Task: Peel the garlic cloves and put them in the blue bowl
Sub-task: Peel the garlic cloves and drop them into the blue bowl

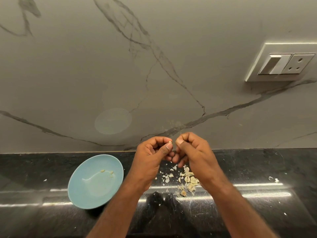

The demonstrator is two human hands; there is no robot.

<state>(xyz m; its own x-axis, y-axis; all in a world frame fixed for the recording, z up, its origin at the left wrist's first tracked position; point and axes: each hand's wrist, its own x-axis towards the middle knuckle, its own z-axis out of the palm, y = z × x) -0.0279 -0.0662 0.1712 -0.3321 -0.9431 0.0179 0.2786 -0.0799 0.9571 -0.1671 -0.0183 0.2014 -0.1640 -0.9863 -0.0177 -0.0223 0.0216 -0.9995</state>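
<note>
My left hand and my right hand are raised together above the black counter, fingertips almost touching. A small pale garlic clove is pinched between my left thumb and forefinger. My right hand's fingers are curled close beside it; whether they touch the clove I cannot tell. The blue bowl stands on the counter to the left of my left forearm, with a few peeled cloves lying inside. A heap of garlic cloves and skins lies on the counter under my right hand.
The black counter meets a marbled wall at the back. Bits of skin are scattered right of the heap. A white switch and socket plate is on the wall at the upper right.
</note>
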